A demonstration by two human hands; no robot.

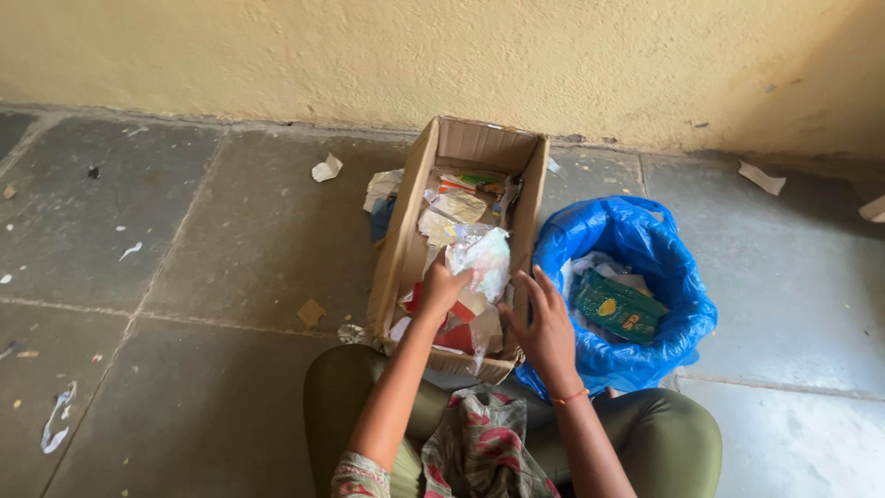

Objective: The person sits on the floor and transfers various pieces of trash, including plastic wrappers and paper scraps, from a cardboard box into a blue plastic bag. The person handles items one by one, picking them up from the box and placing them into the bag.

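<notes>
cardboard box (pixel 458 249) stands open on the stone floor (pixel 212 277), just in front of the seated person's knees, packed with crumpled wrappers and paper scraps. left hand (pixel 442 288) reaches into the near half of the box and its grip is closed on a crinkled clear plastic wrapper (pixel 483 260), lifted just above the other litter. right hand (pixel 546 330) hovers at the box's near right wall with fingers spread, its grip open and holding nothing. blue plastic bag (pixel 636 295) sits touching the right side of the box, mouth open, with a green packet (pixel 618 307) and some white paper inside. to handle the wrapper well, i judge it best pinched firmly and raised straight up, so it clears the box's right wall without dragging loose scraps along. the box walls are tall and close round the hand, leaving little side room inside; above the box the space is free. left of the box the floor is wide, with only small paper bits (pixel 326 168); behind the box runs a yellow wall (pixel 369 55).
</notes>
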